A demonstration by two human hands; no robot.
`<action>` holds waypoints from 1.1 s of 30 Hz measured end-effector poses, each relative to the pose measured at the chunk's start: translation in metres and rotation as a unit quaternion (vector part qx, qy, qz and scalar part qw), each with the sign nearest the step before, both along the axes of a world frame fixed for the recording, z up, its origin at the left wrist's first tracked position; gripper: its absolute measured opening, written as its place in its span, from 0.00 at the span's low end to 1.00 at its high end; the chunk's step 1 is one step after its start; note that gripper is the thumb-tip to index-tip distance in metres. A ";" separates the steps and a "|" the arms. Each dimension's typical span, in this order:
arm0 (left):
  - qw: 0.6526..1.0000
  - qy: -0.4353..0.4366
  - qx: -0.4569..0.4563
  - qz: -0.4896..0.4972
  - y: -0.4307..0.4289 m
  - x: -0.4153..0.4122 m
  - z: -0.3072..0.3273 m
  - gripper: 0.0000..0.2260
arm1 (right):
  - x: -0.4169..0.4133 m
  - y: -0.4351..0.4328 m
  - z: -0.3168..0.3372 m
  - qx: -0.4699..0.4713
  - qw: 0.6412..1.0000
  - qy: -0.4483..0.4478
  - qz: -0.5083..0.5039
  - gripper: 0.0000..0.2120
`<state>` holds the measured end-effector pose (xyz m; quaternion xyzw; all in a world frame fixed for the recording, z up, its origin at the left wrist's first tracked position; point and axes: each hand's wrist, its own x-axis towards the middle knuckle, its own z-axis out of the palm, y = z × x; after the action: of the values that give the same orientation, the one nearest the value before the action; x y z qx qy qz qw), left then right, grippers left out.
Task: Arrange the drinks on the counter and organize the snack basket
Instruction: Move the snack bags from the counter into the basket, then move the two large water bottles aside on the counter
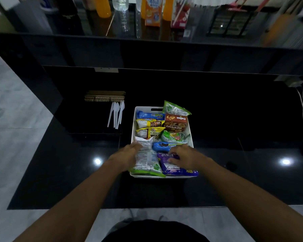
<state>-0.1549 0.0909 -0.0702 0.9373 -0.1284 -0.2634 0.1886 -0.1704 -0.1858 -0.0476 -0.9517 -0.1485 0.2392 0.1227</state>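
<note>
Head view, both hands (129, 155) (185, 157) in snack basket (133, 130), near counter edge (112, 207)

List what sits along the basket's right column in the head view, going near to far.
Purple packet under the right hand → blue cookie pack → green candy bag → brown Collon box → green bag propped at the far corner.

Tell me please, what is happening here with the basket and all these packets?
A person is tidying a white snack basket that sits on a black counter. The left hand rests on a green-and-white packet at the near edge, and the right hand presses on a purple packet beside it. Other snacks already lie in rows further back. Drinks stand on the higher ledge behind, and white plastic cutlery lies left of the basket.
</note>
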 end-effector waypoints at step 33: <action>0.884 -0.463 -0.063 -0.004 0.068 0.191 0.351 0.23 | 0.193 0.149 0.324 0.108 0.885 -0.453 -0.013 0.27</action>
<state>0.0364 0.1593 0.2811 0.9382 -0.2215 0.2082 0.1656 0.0221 -0.0365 0.2764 -0.9391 -0.2007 -0.2371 0.1470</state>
